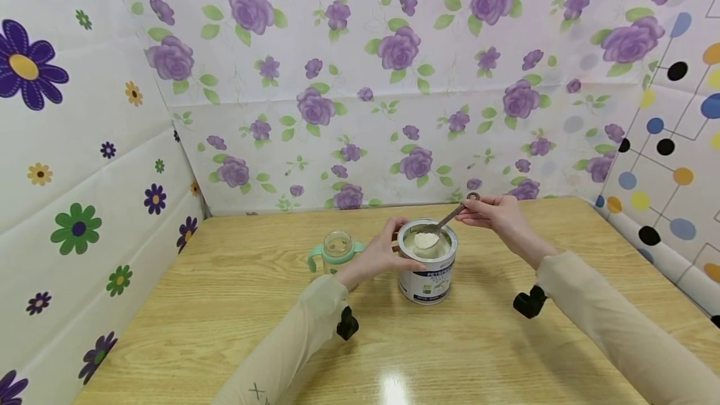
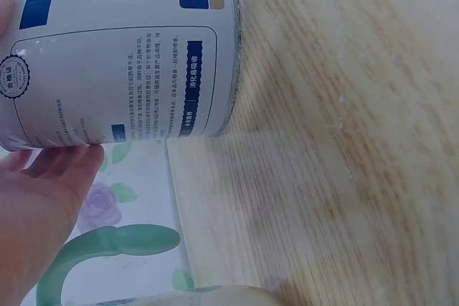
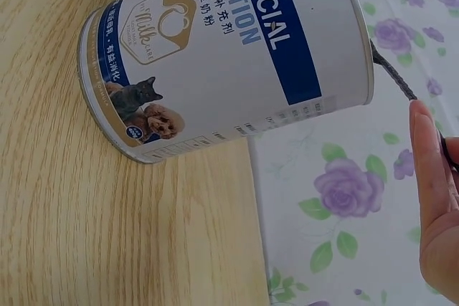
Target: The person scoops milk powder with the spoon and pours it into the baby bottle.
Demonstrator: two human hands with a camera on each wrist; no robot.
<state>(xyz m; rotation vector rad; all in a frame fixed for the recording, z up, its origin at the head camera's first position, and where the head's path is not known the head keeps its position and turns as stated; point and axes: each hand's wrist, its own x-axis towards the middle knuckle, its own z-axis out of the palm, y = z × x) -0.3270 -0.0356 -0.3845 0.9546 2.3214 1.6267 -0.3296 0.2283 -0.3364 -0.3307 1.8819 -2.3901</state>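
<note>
Gripping can, left hand; right hand pinching spoon; cup partly hidden behind left arm.

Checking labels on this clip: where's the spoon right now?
Head view, right of centre: the spoon slants over the mouth of the open can, its handle pinched by the right hand.

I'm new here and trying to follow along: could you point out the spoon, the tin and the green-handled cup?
Spoon [image 1: 450,217]: head view, on its handle.
Tin [image 3: 229,73]: right wrist view, on its labelled side wall.
Green-handled cup [image 1: 337,257]: head view, on its green collar.
</note>
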